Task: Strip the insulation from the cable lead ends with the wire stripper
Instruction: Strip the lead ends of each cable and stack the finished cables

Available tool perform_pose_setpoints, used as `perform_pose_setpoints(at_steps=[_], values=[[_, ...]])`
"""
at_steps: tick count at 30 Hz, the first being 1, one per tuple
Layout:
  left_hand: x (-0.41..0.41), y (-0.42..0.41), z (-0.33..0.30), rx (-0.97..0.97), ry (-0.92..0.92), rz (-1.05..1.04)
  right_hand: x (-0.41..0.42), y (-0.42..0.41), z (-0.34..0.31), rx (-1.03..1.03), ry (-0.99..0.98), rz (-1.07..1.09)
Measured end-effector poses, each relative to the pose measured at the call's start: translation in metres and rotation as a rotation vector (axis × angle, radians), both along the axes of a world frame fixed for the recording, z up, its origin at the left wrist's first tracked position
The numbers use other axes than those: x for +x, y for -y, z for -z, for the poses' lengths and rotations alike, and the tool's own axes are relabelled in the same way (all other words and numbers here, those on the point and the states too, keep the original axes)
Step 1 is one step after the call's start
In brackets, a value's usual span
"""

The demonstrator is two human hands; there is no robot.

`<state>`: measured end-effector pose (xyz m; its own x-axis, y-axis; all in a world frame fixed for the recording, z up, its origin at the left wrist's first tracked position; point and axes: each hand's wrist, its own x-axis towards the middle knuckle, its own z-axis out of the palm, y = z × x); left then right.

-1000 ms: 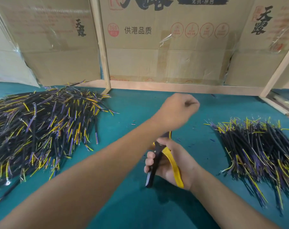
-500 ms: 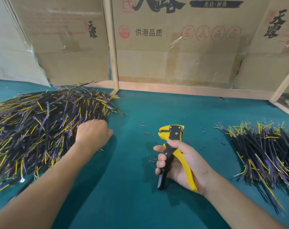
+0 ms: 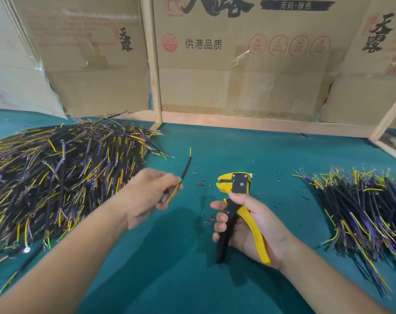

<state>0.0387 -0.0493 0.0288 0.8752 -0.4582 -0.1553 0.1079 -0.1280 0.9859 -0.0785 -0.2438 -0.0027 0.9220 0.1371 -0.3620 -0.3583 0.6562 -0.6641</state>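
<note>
1 head-worn view looks forward and down, close over the green table (image 3: 192, 279).

Teal table (image 3: 271, 150), two cable piles (image 3: 56, 177)

The left arm is reaching in from seven o'clock, forearm bare, angling up toward one o'clock. The left hand (image 3: 150, 196) is hovering above the table, knuckles up, with its fingers curling in and pinching a cable (image 3: 183, 175) that is pointing toward one o'clock. The right arm is coming in from five o'clock, aiming toward eleven. The right hand (image 3: 249, 225) is sitting palm toward the left, fingers wrapping the handles of the wire stripper (image 3: 237, 200), thumb lying on top, tool head pointing to twelve o'clock. The two hands are apart.
</note>
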Motion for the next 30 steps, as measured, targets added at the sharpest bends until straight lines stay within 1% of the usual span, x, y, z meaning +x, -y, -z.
perform_pose_setpoints(at_steps=[3, 6, 10, 13, 18, 23, 30], values=[[-0.003, 0.008, 0.016, -0.113, -0.052, -0.017, 0.0, 0.001, 0.003, 0.007, 0.017, 0.014], [-0.004, 0.011, 0.028, -0.151, -0.012, 0.005, 0.002, 0.0, 0.003, 0.005, 0.007, 0.01], [-0.003, 0.015, 0.032, -0.224, 0.014, 0.101, 0.002, 0.0, 0.002, 0.0, 0.012, 0.005], [-0.001, 0.015, 0.033, -0.277, 0.037, 0.098, 0.003, 0.001, 0.004, -0.003, 0.014, 0.005], [0.0, 0.014, 0.029, -0.275, 0.092, 0.059, 0.003, 0.001, 0.003, -0.006, 0.019, -0.009], [0.0, 0.013, 0.025, -0.274, 0.101, 0.023, 0.003, 0.001, 0.003, -0.007, 0.015, -0.003], [-0.003, 0.014, 0.024, -0.296, 0.086, 0.026, 0.003, 0.001, 0.002, -0.015, 0.014, -0.008]])
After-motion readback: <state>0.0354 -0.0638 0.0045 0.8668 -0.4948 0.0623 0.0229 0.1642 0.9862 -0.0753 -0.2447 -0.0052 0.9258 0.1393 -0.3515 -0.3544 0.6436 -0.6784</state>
